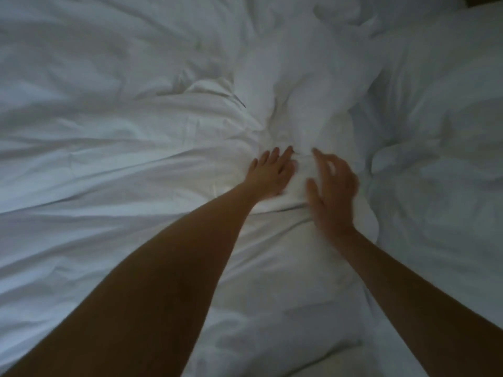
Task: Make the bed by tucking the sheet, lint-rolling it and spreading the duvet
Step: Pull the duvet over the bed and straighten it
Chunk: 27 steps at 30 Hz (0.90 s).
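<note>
- I see the duvet [285,104] bunched into a puffy white ridge that runs from the far side down to my hands; its near end lies between the two palms.
- My left hand [272,172] rests flat against the ridge's left flank, its fingers [275,155] straight and together, tips pointing away from me and pressed into the cloth, gripping nothing.
- My right hand [333,186] stands just beside the ridge's right flank, blurred, palm turned inward, fingers spread and loosely bent, thumb low against the fabric; I make out nothing pinched in it.
- Both forearms reach in bare from the lower corners and converge, the hands close but apart.
- Left of the hands the white cloth lies flatter, with long shallow creases; I cannot tell sheet from duvet there.
- To the right the bedding is heaped in deep folds.
- Nearest me a folded edge [326,357] casts a shadow.
</note>
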Available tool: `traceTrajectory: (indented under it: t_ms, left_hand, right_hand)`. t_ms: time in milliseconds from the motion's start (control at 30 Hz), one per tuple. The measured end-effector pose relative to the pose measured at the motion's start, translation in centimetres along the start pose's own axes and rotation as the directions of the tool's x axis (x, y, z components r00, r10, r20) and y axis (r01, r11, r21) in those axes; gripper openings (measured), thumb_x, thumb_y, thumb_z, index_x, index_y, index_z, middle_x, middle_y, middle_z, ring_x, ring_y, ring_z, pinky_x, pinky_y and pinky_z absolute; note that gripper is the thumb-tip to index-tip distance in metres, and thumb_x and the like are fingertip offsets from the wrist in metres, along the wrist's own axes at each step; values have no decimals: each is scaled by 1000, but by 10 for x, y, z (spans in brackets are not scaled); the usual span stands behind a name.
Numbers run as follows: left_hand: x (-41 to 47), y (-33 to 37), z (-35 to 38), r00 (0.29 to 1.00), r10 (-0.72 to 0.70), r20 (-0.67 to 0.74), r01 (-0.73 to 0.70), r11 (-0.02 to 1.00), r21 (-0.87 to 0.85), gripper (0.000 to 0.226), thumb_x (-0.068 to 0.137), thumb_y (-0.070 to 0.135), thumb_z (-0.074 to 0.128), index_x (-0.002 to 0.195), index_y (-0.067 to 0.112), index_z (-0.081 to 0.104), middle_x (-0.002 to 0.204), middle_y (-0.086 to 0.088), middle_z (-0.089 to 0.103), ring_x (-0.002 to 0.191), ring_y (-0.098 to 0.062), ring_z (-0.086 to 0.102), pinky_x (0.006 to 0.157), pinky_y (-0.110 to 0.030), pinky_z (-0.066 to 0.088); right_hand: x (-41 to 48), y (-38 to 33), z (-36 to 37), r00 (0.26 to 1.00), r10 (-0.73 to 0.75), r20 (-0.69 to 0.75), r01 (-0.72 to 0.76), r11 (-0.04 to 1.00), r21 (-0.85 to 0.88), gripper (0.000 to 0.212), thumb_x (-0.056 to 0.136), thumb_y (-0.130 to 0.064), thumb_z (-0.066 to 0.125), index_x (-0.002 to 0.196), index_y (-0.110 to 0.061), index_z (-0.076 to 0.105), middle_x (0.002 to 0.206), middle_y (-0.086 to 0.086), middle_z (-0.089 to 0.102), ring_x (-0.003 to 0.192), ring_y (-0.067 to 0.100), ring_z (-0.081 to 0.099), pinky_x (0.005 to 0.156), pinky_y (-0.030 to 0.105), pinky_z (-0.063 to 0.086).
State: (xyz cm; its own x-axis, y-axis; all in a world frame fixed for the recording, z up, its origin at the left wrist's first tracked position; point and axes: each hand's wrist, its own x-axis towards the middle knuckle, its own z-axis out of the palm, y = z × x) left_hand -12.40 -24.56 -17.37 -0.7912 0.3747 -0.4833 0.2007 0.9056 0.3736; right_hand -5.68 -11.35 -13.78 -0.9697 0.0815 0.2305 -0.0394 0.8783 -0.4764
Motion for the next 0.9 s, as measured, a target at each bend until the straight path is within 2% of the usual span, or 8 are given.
traceTrajectory:
  t_ms: [133, 233, 333, 400, 533, 633, 700, 900]
  left_hand:
    - [-51, -31, 2, 980, -61, -190, 66, 998, 19, 55, 101, 33, 31, 151, 24, 12, 159, -5, 12, 147, -22, 12, 119, -37, 10]
    - [-112, -73, 14, 958, -213, -191, 242, 960, 143, 52, 102, 40, 22, 151, 33, 5, 161, 0, 1, 148, -18, 0, 118, -39, -1]
    - [-176, -116, 29, 866, -492, -88, 500, 852, 153, 54, 100, 47, 14, 149, 38, -5, 160, 2, -12, 147, -21, -10, 116, -49, -7]
    - [-202, -124, 32, 791, -609, -58, 611, 791, 33, 54, 100, 47, 15, 150, 37, -4, 160, 0, -11, 147, -25, -10, 117, -50, -5]
    - [-223, -101, 29, 834, -529, -153, 515, 848, -124, 53, 102, 40, 17, 151, 33, -2, 160, -5, -3, 148, -24, -2, 119, -44, 1]
    - [-244, -96, 27, 876, -446, -184, 442, 895, -65, 53, 103, 37, 20, 151, 32, -2, 160, -3, -5, 148, -20, -4, 119, -40, 1]
    - [-267, -105, 29, 875, -455, -162, 454, 890, -49, 53, 103, 37, 20, 151, 32, -1, 160, -3, -5, 148, -19, -5, 119, -41, 0]
    - [-369, -171, 48, 787, -611, 78, 611, 791, 31, 53, 102, 43, 15, 149, 37, -7, 159, 0, -13, 148, -22, -8, 118, -46, -2]
  right_hand:
    - [-19, -44, 19, 804, -380, 458, 387, 918, 82, 64, 88, -46, 23, 143, -19, 38, 149, 14, 38, 139, 26, 28, 109, 35, 12]
    - [-41, -8, 14, 597, 14, 802, 373, 880, -294, 74, 82, -67, 1, 149, -37, 8, 160, 0, 5, 147, 30, 1, 116, 47, -3]
    - [-46, 28, -22, 531, 481, 697, 144, 760, -634, 59, 95, -60, 11, 149, -39, 1, 160, 0, -4, 144, 42, -3, 113, 58, -2]
    - [-37, 18, -36, 564, 550, 617, 42, 727, -686, 59, 98, -54, 12, 151, -29, 7, 159, 10, 3, 143, 45, 3, 114, 57, 0]
    - [-49, -83, -10, 846, -58, 530, 193, 960, -202, 76, 88, -54, 7, 144, -13, 37, 150, 16, 35, 139, 35, 30, 114, 44, 15]
    - [-99, -155, 8, 517, -494, 698, 564, 811, 156, 68, 89, -54, 11, 149, -24, 22, 157, 4, 21, 146, 24, 18, 117, 38, 6]
    - [-133, -150, 16, 353, -338, 872, 601, 797, 65, 65, 93, -58, 11, 151, -31, 2, 160, 0, 0, 148, 22, 0, 118, 38, -2]
    - [-152, -85, -16, 573, 376, 728, 463, 584, -667, 58, 99, -49, 10, 152, -27, 0, 160, 9, -4, 145, 39, -1, 117, 48, 0]
